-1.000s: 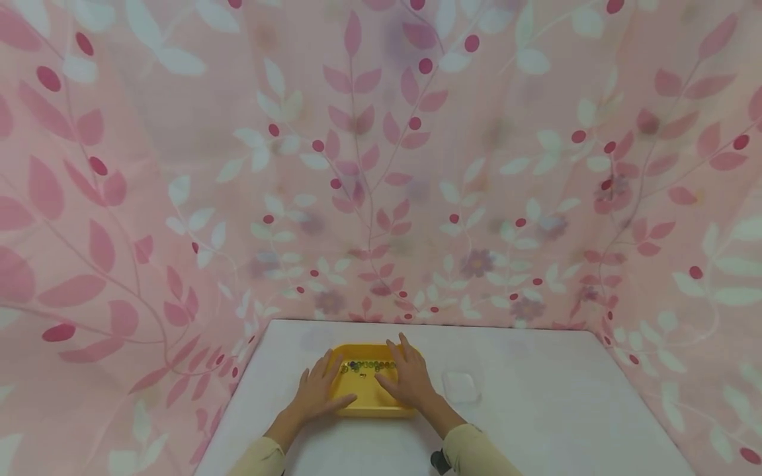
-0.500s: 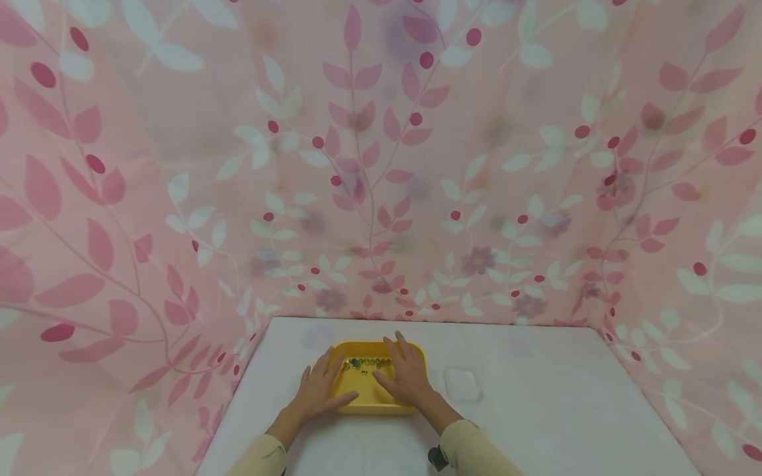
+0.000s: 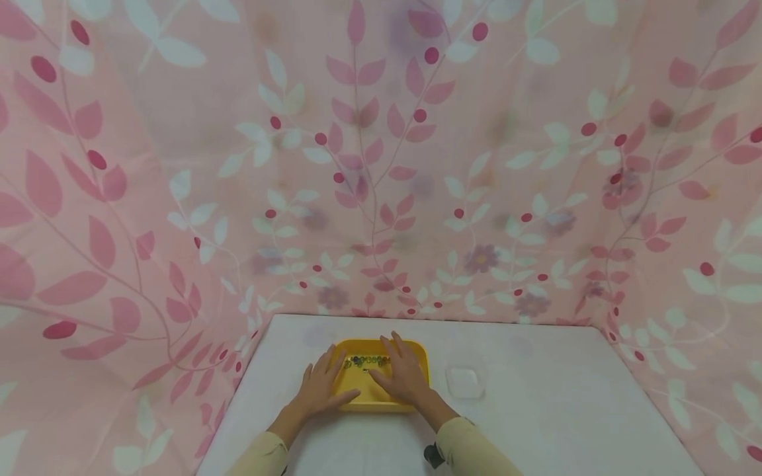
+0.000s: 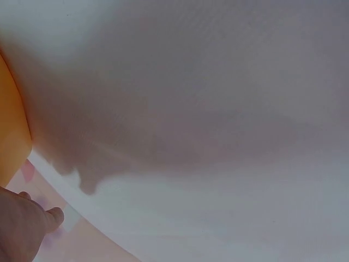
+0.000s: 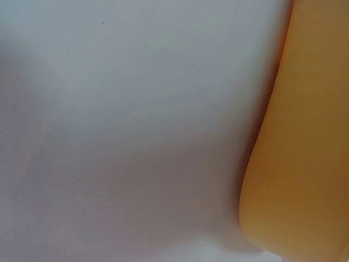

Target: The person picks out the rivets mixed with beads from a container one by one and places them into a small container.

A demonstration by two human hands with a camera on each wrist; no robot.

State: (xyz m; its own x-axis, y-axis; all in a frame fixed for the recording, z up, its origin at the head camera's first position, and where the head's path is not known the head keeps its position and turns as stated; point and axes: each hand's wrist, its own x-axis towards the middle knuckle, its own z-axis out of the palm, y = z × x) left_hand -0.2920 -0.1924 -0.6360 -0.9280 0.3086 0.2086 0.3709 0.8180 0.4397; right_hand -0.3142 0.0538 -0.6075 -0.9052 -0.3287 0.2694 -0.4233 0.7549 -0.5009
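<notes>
"Where is the left hand?"

"The left hand lies along the near-left side of the yellow tray, its fingers stretched forward and its thumb pointing in toward the other hand."

"And the right?"

"The right hand reaches over the tray's right part, fingers long and parted, thumb angled toward the left hand. Neither hand grips anything that I can see."

"Are they touching the tray?"

"I can't tell; each wrist view shows the tray's outer wall close by, but the contact is hidden."

"What sits between them?"

"Small shiny balls, in a loose row inside the tray, level with the fingers and beyond both thumbs. Most look greenish, and a dark blue one is on the left hand's side. A tiny dark speck is by the right thumb's tip."

"Anything further out?"

"A clear dish is on the white table, just right of the right hand. Pink leafy cloth hangs beyond both hands, and pale sleeves cover the forearms."
</notes>
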